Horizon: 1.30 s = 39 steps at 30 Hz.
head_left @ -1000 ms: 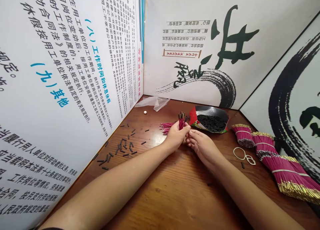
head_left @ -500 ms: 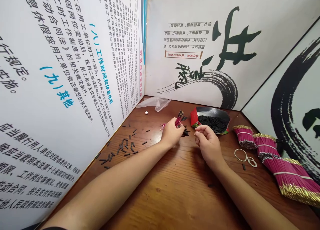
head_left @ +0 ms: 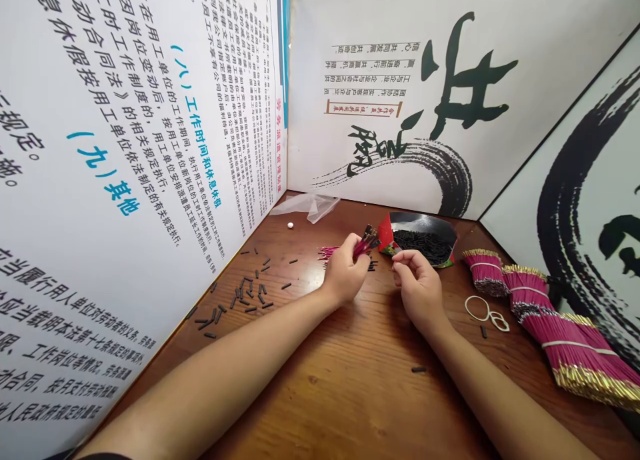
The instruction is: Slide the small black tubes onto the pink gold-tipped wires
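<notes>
My left hand (head_left: 346,277) is closed around a bundle of thin magenta wires (head_left: 361,248), whose dark and gold-coloured ends poke out toward the right. Magenta wire ends also show on the far side of that hand. Just to the right, my right hand (head_left: 420,285) has thumb and forefinger pinched together in front of an open red and black box (head_left: 386,232). Whatever lies in that pinch is too small to make out. Short black tubes (head_left: 419,244) fill the box. More dark pieces (head_left: 372,265) lie between the two hands, partly hidden.
Loose black tubes (head_left: 245,293) lie scattered at the left, and a single tube (head_left: 419,369) near my right forearm. Banded magenta wire bundles (head_left: 575,350) line the right side beside white rubber bands (head_left: 477,308). A clear plastic bag (head_left: 320,209) rests at the back. Printed panels enclose the table.
The wire bundle in my left hand has tipped over to the right, its ends now nearer the box. My right hand keeps its pinch. The view has shifted slightly.
</notes>
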Each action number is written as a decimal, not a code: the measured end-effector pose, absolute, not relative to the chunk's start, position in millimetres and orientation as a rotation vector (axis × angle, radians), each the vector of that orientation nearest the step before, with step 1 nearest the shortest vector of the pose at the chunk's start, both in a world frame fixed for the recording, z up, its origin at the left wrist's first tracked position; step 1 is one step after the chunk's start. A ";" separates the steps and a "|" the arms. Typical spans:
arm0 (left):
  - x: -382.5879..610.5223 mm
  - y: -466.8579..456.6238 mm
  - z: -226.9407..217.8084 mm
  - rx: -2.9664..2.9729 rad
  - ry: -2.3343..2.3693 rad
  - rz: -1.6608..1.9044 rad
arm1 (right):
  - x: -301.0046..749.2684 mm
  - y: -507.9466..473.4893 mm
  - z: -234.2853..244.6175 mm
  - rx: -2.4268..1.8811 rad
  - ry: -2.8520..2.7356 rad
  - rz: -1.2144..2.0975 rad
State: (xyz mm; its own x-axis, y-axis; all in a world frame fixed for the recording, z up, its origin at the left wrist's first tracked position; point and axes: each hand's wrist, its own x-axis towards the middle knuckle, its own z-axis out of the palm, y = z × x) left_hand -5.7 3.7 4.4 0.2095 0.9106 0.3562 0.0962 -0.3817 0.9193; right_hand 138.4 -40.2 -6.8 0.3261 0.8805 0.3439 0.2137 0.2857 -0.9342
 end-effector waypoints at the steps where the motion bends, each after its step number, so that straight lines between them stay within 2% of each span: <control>1: -3.8 0.7 4.2 1.627 0.879 1.230 | 137.7 -41.3 -6.9 -1.220 -1.212 0.615; 6: 3.5 -8.8 6.0 1.253 0.647 0.994 | 132.0 -45.8 -5.8 -1.147 -1.345 0.660; 13: 8.0 -11.7 10.4 1.080 0.607 0.837 | 127.7 -46.0 -2.3 -1.165 -1.359 0.660; 39: 8.6 -9.3 10.2 1.081 0.681 0.797 | 123.9 -44.0 1.5 -1.163 -1.244 0.747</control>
State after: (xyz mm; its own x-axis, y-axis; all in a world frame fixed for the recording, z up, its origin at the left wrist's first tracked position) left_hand 8.6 -9.3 10.2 0.5470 0.8316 -0.0961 -0.2245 0.2563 0.9402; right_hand 123.9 -44.0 1.5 0.2178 0.9226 0.3185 0.1520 0.2902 -0.9448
